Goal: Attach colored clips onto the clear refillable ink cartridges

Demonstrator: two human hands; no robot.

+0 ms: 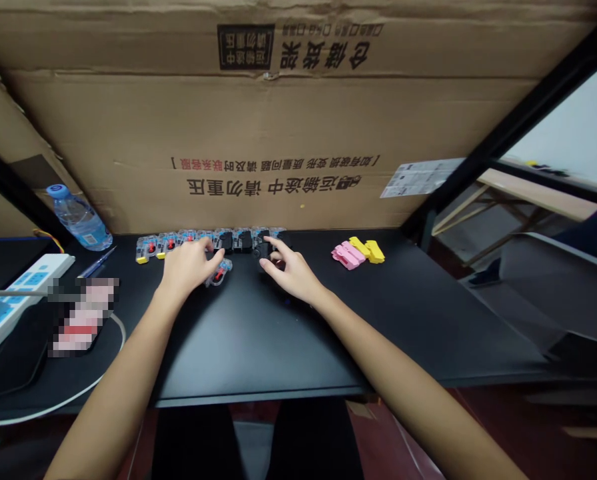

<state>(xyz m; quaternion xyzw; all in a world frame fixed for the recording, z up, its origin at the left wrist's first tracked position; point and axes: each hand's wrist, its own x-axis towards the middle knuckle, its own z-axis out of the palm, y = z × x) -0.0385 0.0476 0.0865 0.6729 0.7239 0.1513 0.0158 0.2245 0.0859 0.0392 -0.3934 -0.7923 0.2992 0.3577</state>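
A row of small clear plastic parts (178, 241) with red, yellow and black pieces lies along the back of the black desk (258, 333). My left hand (188, 265) rests over the row, fingers curled, its fingertips on a clear part with a red piece (219, 273) just in front of the row. My right hand (291, 272) lies beside it, fingers spread, touching a black part (262, 250) at the row's right end.
Pink and yellow blocks (358, 252) lie to the right. A water bottle (78, 219), a pen (97, 263) and a white power strip (13, 300) are at the left. A cardboard wall (278, 133) stands behind the desk. A black frame post (483, 150) rises at right.
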